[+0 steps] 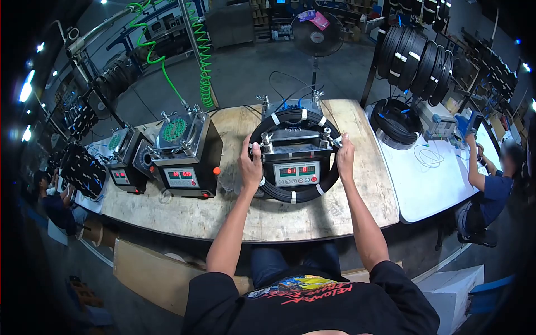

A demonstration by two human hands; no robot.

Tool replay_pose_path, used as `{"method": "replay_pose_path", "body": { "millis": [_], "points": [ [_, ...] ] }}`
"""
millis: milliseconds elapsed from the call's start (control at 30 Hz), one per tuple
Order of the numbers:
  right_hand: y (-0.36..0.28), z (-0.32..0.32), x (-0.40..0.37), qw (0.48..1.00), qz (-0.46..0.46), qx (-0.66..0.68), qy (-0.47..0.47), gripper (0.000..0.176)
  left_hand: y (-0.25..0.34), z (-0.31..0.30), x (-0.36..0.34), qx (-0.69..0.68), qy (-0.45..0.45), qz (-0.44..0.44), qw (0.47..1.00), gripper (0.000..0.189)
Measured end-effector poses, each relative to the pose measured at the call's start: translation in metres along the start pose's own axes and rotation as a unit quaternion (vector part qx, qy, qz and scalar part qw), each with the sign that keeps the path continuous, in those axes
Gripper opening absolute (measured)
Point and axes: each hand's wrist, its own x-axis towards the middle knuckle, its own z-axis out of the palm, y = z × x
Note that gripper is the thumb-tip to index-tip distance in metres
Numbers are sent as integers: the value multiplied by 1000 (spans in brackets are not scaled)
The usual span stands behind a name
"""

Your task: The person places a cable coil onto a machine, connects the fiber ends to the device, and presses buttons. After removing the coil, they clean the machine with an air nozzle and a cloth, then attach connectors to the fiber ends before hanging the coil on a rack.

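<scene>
While the left hand and right hand grip a black cable coil, white ties band it. A polishing machine stands behind.

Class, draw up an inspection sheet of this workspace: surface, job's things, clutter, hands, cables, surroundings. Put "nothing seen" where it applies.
Surface: wooden table, marked and stained.
Job's things: black coil with white bands, held before the right machine, whose lit panel shows through it; contact between them unclear.
Clutter: small clear item near the middle machine, too small to identify.
Hands: left hand and right hand grip opposite sides of the coil.
Cables: green spiral hose hanging behind the table; thin black cables behind the right machine.
Surroundings: fan beyond the table; a person at the white table.
</scene>
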Motion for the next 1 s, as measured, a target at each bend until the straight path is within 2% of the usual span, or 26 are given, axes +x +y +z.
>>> {"method": "replay_pose_path", "body": {
  "millis": [67, 167, 233, 267, 333, 400, 433, 533, 700, 833, 1000],
  "points": [
    [6, -5, 1, 999, 14, -19, -29, 47, 2, 2, -2, 25, 34, 15, 999, 58],
    [-37, -7, -9, 997, -54, -11, 60, 41, 9, 2, -6, 59, 73, 21, 995, 57],
    [-38, -15, -9, 995, -66, -39, 65, 38, 8, 2, -6, 67, 85, 20, 994, 52],
    [-39, -19, -10, 994, -70, -53, 67, 38, 3, 3, -3, 35, 64, 24, 997, 53],
    [-40, -22, -11, 998, -50, -17, 36, 43, -8, 3, 1, -26, 20, 28, 999, 55],
    [-32, -17, -11, 999, -37, 21, 3, 47, -15, 3, -1, -43, 2, -11, 999, 55],
    [8, -5, -10, 998, -49, 32, 4, 54, -13, 3, -2, -44, -5, -31, 999, 55],
    [-2, -7, -5, 998, 19, 24, -47, 58, 4, 5, -1, -20, 31, 3, 999, 56],
    [1, -3, 10, 999, 0, -17, -45, 55, 8, 9, -10, -46, 58, 5, 997, 54],
    [3, 2, 14, 999, -16, 15, -35, 57, 2, 9, -14, -51, 68, 3, 996, 55],
    [-6, -3, 22, 997, -17, -5, -81, 58, 0, 14, -22, -57, 90, -13, 994, 62]
  ]
}}
